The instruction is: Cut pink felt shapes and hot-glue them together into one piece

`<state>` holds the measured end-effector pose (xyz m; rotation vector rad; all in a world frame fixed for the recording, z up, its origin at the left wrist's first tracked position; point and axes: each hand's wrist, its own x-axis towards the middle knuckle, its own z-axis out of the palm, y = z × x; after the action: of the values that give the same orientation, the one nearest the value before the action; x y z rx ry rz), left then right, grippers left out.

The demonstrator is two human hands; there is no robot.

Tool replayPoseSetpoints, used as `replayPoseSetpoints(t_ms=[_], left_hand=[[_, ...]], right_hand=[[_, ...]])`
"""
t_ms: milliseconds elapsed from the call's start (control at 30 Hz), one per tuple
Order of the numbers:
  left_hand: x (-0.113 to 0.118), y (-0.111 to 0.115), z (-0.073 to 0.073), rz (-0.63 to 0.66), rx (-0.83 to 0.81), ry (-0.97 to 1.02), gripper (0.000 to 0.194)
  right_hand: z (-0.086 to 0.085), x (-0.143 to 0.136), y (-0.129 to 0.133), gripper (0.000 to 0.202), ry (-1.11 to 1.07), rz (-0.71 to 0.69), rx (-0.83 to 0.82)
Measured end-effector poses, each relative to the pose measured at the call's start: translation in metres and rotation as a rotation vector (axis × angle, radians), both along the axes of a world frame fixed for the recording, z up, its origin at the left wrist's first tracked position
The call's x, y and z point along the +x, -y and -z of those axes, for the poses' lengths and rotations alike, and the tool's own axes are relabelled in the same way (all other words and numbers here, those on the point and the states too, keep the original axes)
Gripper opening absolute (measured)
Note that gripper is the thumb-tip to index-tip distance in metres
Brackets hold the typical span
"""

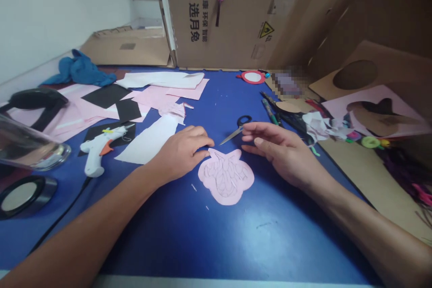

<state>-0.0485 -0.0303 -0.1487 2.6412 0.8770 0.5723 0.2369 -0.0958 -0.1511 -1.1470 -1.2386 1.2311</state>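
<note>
A pink paper cutout [226,180] with a scalloped edge and pencil-drawn lobes lies on the blue table before me. My left hand [184,150] has its thumb and index finger closed at the cutout's upper left corner. To the right, my right hand [275,146] is held with fingers apart and nothing in them, just off the cutout's upper right edge. Scissors [232,135] with black handles lie behind the cutout, their handle end close to my right fingertips.
A white glue gun [96,150] lies left, with black tape [29,195] and a clear cylinder [33,144] near it. Pink and white sheets [162,85] spread behind. Pens [270,111], paper scraps [326,127] and pink paper [398,108] with a hole lie right. Cardboard [236,22] stands behind.
</note>
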Motion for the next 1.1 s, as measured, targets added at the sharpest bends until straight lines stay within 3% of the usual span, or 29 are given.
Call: replayPoseSetpoints(t_ms=[100,200,300,400,1100], left_hand=[[0.000,0.000,0.001,-0.002,0.015,0.013,0.020],[0.000,-0.001,0.003,-0.005,0.014,0.013,0.020],[0.000,-0.001,0.004,-0.005,0.023,0.013,0.021],[0.000,-0.002,0.005,-0.003,0.032,0.017,0.021],[0.001,-0.002,0.009,-0.008,0.083,0.042,0.019]], right_hand=[[-0.003,0.003,0.000,0.031,0.025,-0.013,-0.004],[-0.004,0.004,-0.001,0.024,0.356,-0.005,0.203],[-0.001,0.005,-0.002,0.029,0.704,-0.049,0.428],[0.005,0.006,-0.003,0.035,0.825,-0.122,0.439],[0.005,0.005,-0.003,0.033,0.812,-0.185,0.394]])
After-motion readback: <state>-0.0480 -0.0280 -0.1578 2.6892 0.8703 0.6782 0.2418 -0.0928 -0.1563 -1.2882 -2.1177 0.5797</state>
